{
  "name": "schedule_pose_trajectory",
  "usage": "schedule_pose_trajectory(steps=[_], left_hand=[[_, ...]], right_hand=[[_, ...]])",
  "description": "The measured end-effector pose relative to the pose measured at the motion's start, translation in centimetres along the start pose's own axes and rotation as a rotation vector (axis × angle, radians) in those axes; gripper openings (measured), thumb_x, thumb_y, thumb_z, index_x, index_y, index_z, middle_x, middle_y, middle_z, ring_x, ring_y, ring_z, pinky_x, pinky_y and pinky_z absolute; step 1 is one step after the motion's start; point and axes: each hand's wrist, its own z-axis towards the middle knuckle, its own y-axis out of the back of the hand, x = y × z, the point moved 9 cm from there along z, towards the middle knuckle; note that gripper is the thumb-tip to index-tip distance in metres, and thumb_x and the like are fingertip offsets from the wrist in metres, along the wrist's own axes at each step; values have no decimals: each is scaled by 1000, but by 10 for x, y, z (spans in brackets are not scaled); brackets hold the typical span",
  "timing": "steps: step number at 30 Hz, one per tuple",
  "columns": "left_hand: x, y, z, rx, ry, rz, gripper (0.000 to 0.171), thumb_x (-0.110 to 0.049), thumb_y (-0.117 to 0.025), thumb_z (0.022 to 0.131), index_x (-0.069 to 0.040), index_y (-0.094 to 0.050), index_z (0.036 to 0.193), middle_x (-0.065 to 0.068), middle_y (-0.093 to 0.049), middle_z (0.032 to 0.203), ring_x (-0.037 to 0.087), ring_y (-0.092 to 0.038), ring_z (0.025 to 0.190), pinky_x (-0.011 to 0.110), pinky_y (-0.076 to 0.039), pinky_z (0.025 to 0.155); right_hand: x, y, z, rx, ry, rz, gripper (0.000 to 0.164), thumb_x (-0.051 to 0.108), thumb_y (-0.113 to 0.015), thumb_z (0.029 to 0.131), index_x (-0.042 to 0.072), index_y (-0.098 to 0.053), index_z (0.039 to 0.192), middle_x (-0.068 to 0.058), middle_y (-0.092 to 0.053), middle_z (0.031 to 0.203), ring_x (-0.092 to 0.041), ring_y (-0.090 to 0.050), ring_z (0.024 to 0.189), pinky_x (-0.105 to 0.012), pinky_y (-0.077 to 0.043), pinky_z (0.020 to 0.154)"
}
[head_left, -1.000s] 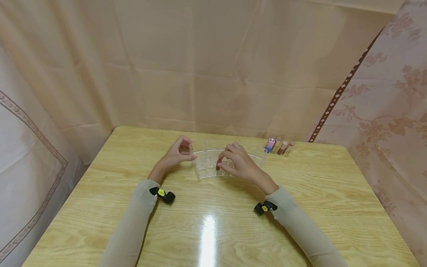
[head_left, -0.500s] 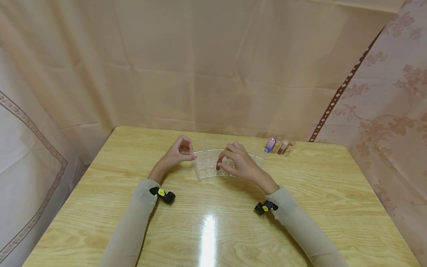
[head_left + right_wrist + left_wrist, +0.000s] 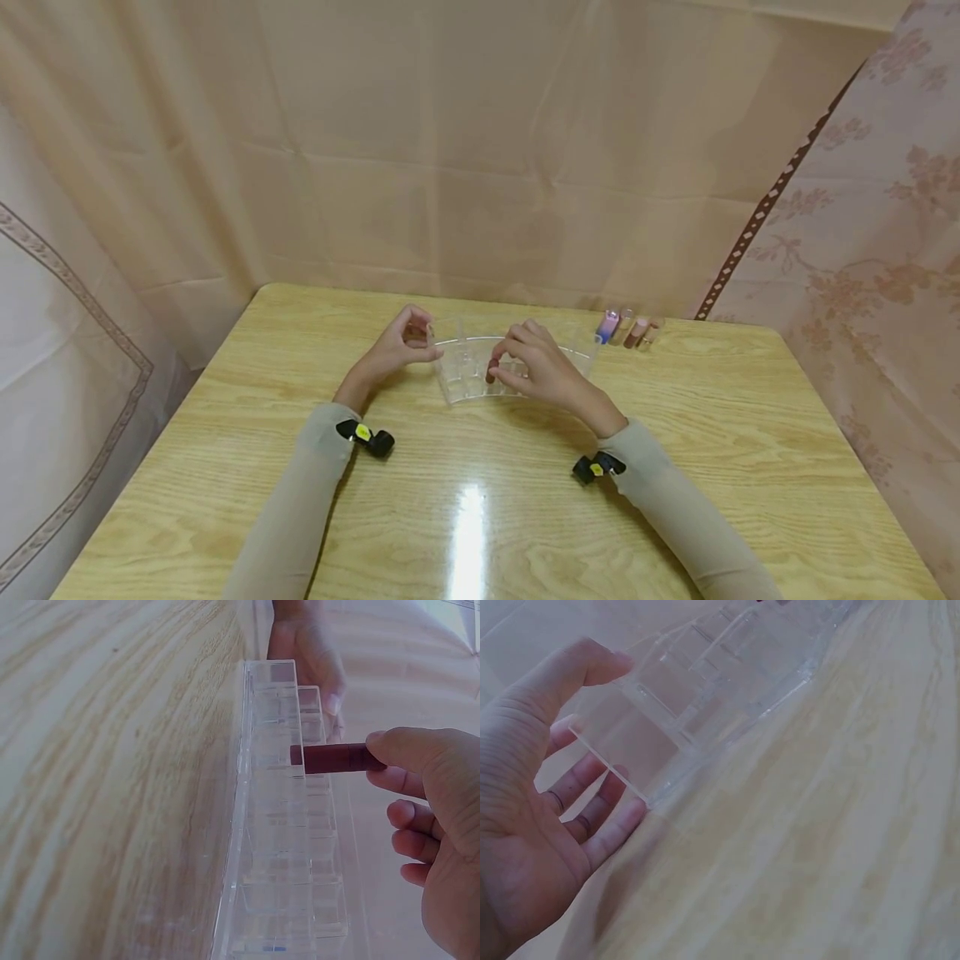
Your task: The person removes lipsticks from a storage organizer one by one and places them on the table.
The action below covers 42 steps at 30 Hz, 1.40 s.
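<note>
A clear, curved, tiered cosmetic organizer (image 3: 455, 385) with small compartments stands on the table between both hands. At its left end, my left hand (image 3: 395, 343) holds the side, the thumb at the upper edge and the other fingers along the outer wall, as the left wrist view shows. My right hand (image 3: 542, 365) pinches a dark red lipstick tube (image 3: 337, 758) by its upper end between thumb and index finger. The tube stands nearly upright, its lower tip just inside a front-row compartment. From the head view, the right hand covers part of the organizer's right half.
To the right of the organizer, at the table's back, several cosmetic tubes lie in a row: a pink-and-blue one (image 3: 607, 326), a dark red one with a pink cap (image 3: 635, 332) and clear ones. Beyond the wooden table (image 3: 405, 517) hangs a beige curtain (image 3: 480, 167).
</note>
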Motion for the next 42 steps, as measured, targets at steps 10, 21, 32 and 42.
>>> schedule_pose_trajectory(steps=[10, 21, 32, 42], left_hand=[[-3, 2, 0, 7, 16, 31, 62, -1, -82, 83, 6, -45, 133, 16, -54, 117, 26, -57, 105, 24, -50, 90], [-4, 1, 0, 17, 20, 16, 64, -1, -82, 82, 7, -46, 134, 14, -55, 117, 26, -58, 107, 24, -51, 89], [-4, 2, 1, 14, 26, 8, 64, 1, -83, 81, 6, -47, 133, 19, -54, 120, 24, -57, 106, 23, -51, 89], [-3, 2, 0, 8, 33, -4, 62, 3, -81, 82, 5, -47, 133, 26, -52, 126, 26, -56, 109, 23, -49, 89]], right_hand=[[1, 2, -1, -8, 2, 6, 8, 24, -76, 93, 17, -72, 95, -6, -60, 89, -17, -40, 87, -34, -32, 79], [1, 4, -2, -23, 12, 5, 9, 23, -77, 92, 17, -71, 94, -7, -60, 88, -17, -40, 86, -34, -32, 79], [2, 7, -1, -18, 7, 2, 9, 23, -76, 92, 16, -71, 95, -6, -62, 89, -17, -41, 86, -34, -32, 79], [0, 10, -1, -23, 0, 13, 9, 23, -76, 93, 17, -71, 95, -4, -62, 90, -16, -42, 87, -36, -33, 81]])
